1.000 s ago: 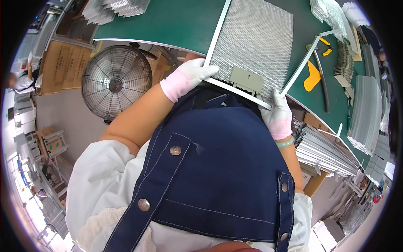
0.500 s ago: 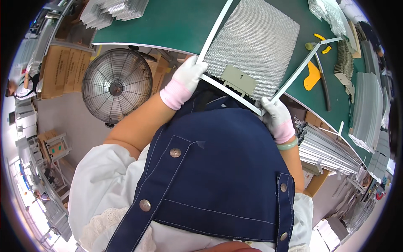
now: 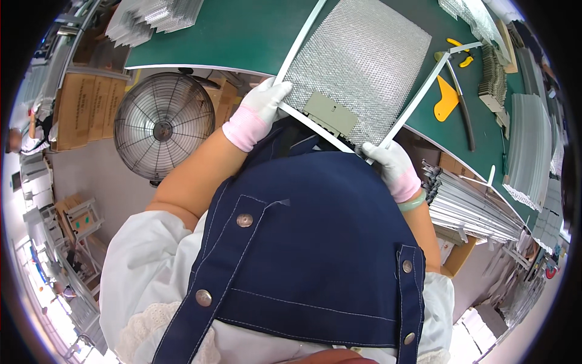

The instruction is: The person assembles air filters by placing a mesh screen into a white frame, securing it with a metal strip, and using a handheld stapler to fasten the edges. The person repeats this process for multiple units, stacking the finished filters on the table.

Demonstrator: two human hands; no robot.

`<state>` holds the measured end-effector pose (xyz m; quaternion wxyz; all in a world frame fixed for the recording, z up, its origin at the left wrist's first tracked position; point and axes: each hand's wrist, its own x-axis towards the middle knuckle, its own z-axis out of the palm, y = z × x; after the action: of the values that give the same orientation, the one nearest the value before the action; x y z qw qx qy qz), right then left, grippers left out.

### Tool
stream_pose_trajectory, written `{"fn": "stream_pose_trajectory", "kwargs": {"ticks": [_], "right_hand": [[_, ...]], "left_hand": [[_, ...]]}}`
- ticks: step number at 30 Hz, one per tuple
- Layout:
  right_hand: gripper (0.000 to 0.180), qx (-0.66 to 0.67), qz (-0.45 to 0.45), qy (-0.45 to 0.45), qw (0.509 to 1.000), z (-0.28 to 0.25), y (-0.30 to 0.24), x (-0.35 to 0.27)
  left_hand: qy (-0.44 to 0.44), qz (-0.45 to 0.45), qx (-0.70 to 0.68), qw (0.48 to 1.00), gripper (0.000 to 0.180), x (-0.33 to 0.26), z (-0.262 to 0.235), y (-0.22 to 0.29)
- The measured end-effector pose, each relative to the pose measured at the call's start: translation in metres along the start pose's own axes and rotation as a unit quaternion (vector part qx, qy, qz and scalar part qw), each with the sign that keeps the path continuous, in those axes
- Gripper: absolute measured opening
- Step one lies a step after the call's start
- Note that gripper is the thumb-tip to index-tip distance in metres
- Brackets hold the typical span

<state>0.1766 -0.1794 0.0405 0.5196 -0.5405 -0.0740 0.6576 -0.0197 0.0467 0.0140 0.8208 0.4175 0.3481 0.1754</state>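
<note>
Both my hands wear white gloves with pink cuffs. My left hand [image 3: 262,108] is closed round the near left corner of a thin white frame [image 3: 318,128]. My right hand [image 3: 393,167] pinches its near right corner, thumb on top. The frame's sides run away from me along a silver metal mesh panel [image 3: 373,57], and the far right corner stands spread, with a further strip angling off to the right. Along the near edge of the mesh, just inside the near strip, lies a grey-green rectangular plate [image 3: 330,114] with small notches.
Right of the frame, on the green table [image 3: 230,39], lie yellow-handled pliers [image 3: 464,53], an orange-yellow flat tool [image 3: 447,100] and a dark-handled tool [image 3: 467,124]. Stacked mesh panels [image 3: 154,18] stand far left. A floor fan [image 3: 163,128] is left, bundled white strips [image 3: 470,206] lower right.
The frame, mesh and both my hands have shifted slightly left in the picture, together with a small shift of the whole view. My hold on both corners persists.
</note>
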Motion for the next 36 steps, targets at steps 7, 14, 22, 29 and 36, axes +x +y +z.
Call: {"fn": "stream_pose_trajectory", "kwargs": {"ticks": [7, 14, 22, 29, 36], "right_hand": [[0.014, 0.153, -0.097, 0.132, 0.975, 0.023, 0.014, 0.002], [0.014, 0.057, -0.093, 0.105, 0.988, 0.014, 0.013, 0.003], [0.015, 0.052, -0.088, 0.081, 0.992, 0.019, 0.008, -0.004], [0.012, -0.014, -0.079, 0.082, 0.993, 0.007, 0.010, 0.000], [0.014, -0.017, -0.154, 0.100, 0.983, -0.013, 0.009, 0.008]], "left_hand": [[-0.078, -0.001, 0.155, 0.985, 0.030, -0.005, -0.002, 0.015], [-0.057, -0.046, 0.049, 0.996, 0.034, -0.007, -0.001, 0.006], [-0.061, -0.042, -0.018, 0.997, 0.033, -0.008, 0.002, 0.008], [-0.088, -0.081, 0.087, 0.989, 0.029, -0.004, -0.013, 0.019], [-0.077, -0.108, -0.025, 0.991, 0.032, -0.019, 0.014, 0.010]]}}
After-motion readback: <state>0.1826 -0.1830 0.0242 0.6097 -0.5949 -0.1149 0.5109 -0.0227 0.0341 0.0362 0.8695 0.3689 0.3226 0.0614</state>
